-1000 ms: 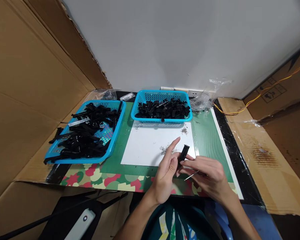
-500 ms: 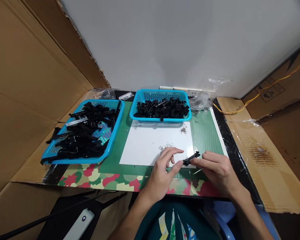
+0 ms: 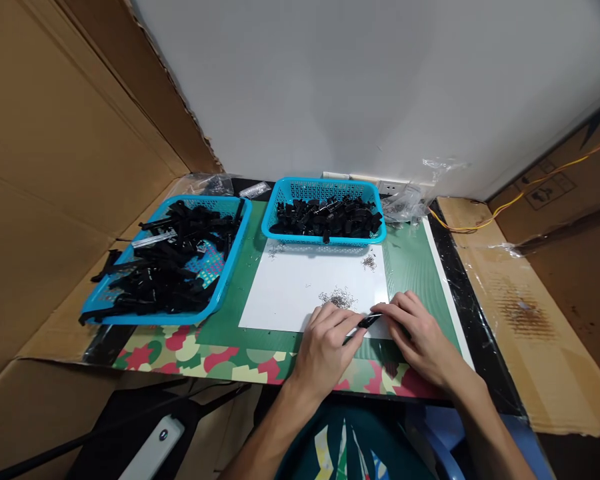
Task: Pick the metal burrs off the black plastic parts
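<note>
A small black plastic part [image 3: 370, 321] is held low over the front edge of the white sheet, between my two hands. My left hand [image 3: 329, 339] pinches its left end with thumb and fingers. At its right end, the curled fingers of my right hand [image 3: 414, 328] close on the part. Fingers cover much of it, so its shape is only partly visible. Just beyond my left fingertips lies a loose pile of tiny wire pieces [image 3: 339, 298] on the white sheet [image 3: 290, 287].
A blue basket [image 3: 325, 240] of black parts stands at the back. Another blue basket [image 3: 237, 257], heaped with long black parts, is at the left. A smaller wire pile [image 3: 369, 262] lies near the back basket. Clear plastic bags [image 3: 407, 205] and cardboard [image 3: 515, 320] flank the right.
The black part has turned, showing a smoother side. My left fingers have closed on it. The thin metal rod seen under my right hand no longer shows.
</note>
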A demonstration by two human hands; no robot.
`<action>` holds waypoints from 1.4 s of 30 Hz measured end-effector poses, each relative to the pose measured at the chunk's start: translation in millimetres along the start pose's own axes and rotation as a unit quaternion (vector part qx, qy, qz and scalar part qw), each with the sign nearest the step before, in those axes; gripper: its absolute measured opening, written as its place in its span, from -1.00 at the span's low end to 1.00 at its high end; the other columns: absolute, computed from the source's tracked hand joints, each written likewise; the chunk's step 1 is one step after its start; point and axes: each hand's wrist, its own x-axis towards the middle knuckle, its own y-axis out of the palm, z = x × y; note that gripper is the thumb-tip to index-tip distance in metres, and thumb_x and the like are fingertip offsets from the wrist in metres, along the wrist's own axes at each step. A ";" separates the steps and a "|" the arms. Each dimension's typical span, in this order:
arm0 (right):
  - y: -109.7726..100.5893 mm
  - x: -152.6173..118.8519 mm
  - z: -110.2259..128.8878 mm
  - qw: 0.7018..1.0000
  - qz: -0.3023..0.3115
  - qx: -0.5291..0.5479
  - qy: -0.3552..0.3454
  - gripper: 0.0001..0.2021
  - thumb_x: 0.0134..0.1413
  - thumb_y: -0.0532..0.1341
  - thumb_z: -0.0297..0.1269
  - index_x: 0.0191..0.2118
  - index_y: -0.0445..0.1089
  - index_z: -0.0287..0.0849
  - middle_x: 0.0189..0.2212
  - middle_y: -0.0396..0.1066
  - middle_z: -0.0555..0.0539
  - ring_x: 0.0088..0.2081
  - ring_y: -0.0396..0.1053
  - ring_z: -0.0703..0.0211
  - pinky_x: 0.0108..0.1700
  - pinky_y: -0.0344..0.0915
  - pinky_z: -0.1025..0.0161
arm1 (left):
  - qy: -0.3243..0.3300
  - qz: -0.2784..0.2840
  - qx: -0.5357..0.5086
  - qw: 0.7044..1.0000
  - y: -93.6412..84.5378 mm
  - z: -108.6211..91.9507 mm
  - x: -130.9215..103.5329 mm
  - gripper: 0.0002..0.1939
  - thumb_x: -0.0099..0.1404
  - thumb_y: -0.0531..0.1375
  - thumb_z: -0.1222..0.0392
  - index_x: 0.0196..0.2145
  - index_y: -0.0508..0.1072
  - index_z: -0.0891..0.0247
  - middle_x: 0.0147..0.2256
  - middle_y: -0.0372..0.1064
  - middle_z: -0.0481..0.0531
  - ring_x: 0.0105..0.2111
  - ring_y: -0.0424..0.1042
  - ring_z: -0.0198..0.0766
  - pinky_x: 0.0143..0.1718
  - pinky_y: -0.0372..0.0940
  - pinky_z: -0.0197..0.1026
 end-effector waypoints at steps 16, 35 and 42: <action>42.6 11.0 25.5 0.924 -0.263 0.193 0.200 -0.85 0.17 0.44 -0.20 -0.25 0.62 -0.18 -0.37 0.68 -0.09 -0.40 0.65 0.03 -0.32 0.61 0.19 | 0.026 0.001 0.043 0.999 3.9 -1.1 -0.7 -0.89 0.45 0.22 0.35 -0.15 0.56 0.26 -0.24 0.53 0.08 -0.25 0.43 -0.12 -0.22 0.33 -0.05; 37.1 14.1 30.5 0.954 -0.250 0.091 0.141 -0.85 0.26 0.38 -0.22 -0.34 0.58 -0.12 -0.45 0.62 -0.04 -0.49 0.56 0.13 -0.38 0.53 0.25 | 0.019 0.019 0.032 0.999 5.8 -1.9 -2.2 -0.86 0.44 0.21 0.39 -0.10 0.55 0.30 -0.24 0.51 0.09 -0.23 0.40 -0.11 -0.19 0.35 -0.04; 38.0 15.8 32.5 0.969 -0.235 0.039 0.065 -0.82 0.32 0.31 -0.35 -0.36 0.56 -0.11 -0.47 0.61 -0.03 -0.51 0.52 0.19 -0.39 0.50 0.27 | 0.007 0.021 0.035 0.999 8.7 -1.9 -4.9 -0.82 0.43 0.20 0.42 -0.08 0.54 0.29 -0.18 0.53 0.08 -0.20 0.43 -0.10 -0.16 0.36 -0.02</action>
